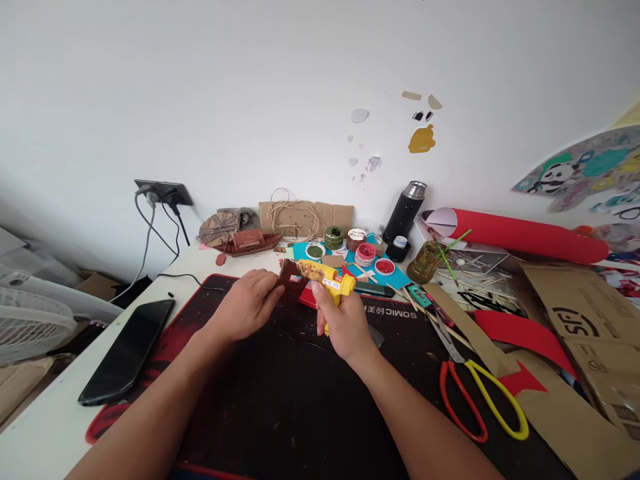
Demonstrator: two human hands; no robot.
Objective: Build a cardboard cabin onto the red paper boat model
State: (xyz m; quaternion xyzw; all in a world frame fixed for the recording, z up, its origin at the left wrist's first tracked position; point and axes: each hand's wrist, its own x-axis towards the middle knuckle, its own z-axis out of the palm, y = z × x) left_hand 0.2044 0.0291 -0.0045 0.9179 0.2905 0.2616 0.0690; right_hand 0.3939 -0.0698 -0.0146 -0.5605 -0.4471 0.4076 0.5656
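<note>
My right hand (343,323) is closed round the grip of a yellow hot glue gun (330,280), whose nozzle end points left. Between the fingers of my left hand (250,300) is a small brown piece (286,272), perhaps painted cardboard. The glue gun's front end is right beside that piece; whether they touch I cannot tell. Both hands are above a black desk mat (260,400). Behind my left hand, a brown model boat (253,243) rests on the white table.
Open paint jars (366,253) stand on blue paper at the back. Scissors (465,373) with red and yellow handles lie at right, beside cardboard (560,407). A black phone (127,350) lies at left. A black thermos (405,212) leans near the wall, by a red paper roll (525,233).
</note>
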